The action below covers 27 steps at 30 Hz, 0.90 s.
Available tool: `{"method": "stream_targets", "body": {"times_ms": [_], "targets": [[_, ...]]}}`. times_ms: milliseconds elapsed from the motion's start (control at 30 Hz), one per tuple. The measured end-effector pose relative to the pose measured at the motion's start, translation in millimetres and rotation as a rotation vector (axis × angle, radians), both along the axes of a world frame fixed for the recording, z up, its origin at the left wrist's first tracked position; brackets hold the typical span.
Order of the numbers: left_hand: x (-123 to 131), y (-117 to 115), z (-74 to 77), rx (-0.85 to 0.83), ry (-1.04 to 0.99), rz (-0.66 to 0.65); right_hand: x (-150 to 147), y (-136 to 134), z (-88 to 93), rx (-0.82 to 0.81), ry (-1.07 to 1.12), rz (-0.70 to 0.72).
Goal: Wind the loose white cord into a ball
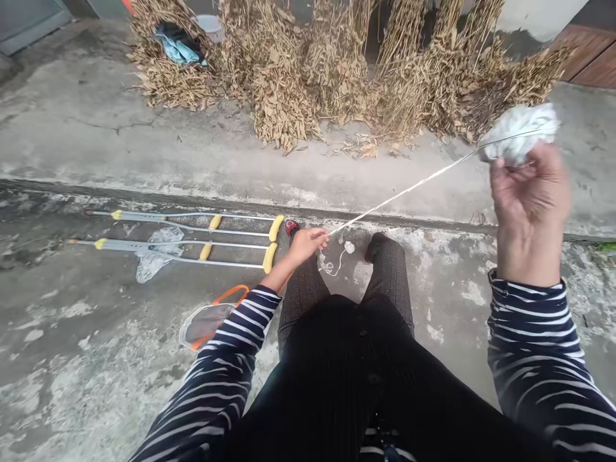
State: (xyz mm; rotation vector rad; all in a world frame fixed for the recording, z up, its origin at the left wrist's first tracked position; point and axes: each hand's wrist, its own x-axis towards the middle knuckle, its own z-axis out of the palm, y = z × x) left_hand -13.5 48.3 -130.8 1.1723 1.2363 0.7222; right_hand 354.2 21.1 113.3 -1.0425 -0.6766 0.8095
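My right hand (529, 192) is raised at the right and closed around a white ball of string (520, 131). A taut strand of string (404, 189) runs from the ball down to my left hand (308, 244), which pinches it near my knees. A loose tail of the string (337, 263) curls on the concrete between my legs. Both arms wear dark sleeves with white stripes. My legs in dark trousers stretch forward over the ground.
Two grey crutches with yellow pads (192, 237) lie on the concrete at my left, over a clear plastic bag (154, 256). An orange-rimmed bag (212, 317) lies beside my left arm. Bundles of dry plants (337, 70) lean along the far side.
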Motion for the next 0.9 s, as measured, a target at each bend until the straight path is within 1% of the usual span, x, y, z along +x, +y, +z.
{"method": "stream_targets", "body": {"times_ms": [33,100,133,167,233,300,367,400,433,500,600,700,800,900], "targets": [[-4,12,2.7,0.04,0.081,0.039,-1,-3,7.6,0.044,-0.019,-0.005],[-2,35,16.7,0.169,0.218,0.117,-11,-10,14.5,0.088,-0.065,0.061],[6,43,27.4,0.243,0.244,0.137,-18,-13,12.9,0.077,-0.063,0.112],[18,48,39.7,0.306,0.226,0.135,-26,-16,8.1,0.01,-0.07,0.192],[51,50,65.7,0.372,0.062,0.051,-43,-16,-9.5,-0.165,-0.073,0.343],[88,42,88.4,0.367,-0.196,-0.057,-56,-14,-31.5,-0.288,-0.039,0.424],[117,31,103.0,0.359,-0.38,-0.079,-65,-10,-50.3,-0.342,-0.003,0.46],[127,26,106.7,0.35,-0.439,-0.076,-67,-9,-57.0,-0.355,0.014,0.465],[133,22,108.0,0.333,-0.476,-0.073,-69,-8,-61.7,-0.364,0.029,0.466],[137,15,105.3,0.281,-0.523,-0.083,-71,-7,-66.1,-0.379,0.05,0.46],[132,10,95.6,0.201,-0.564,-0.107,-71,-7,-67.0,-0.391,0.068,0.469],[130,9,90.6,0.182,-0.553,-0.082,-71,-8,-67.6,-0.399,0.085,0.499],[130,9,92.0,0.177,-0.535,-0.06,-72,-8,-67.5,-0.404,0.068,0.515],[127,10,94.6,0.162,-0.541,-0.081,-69,-9,-64.3,-0.403,0.041,0.531]]}}
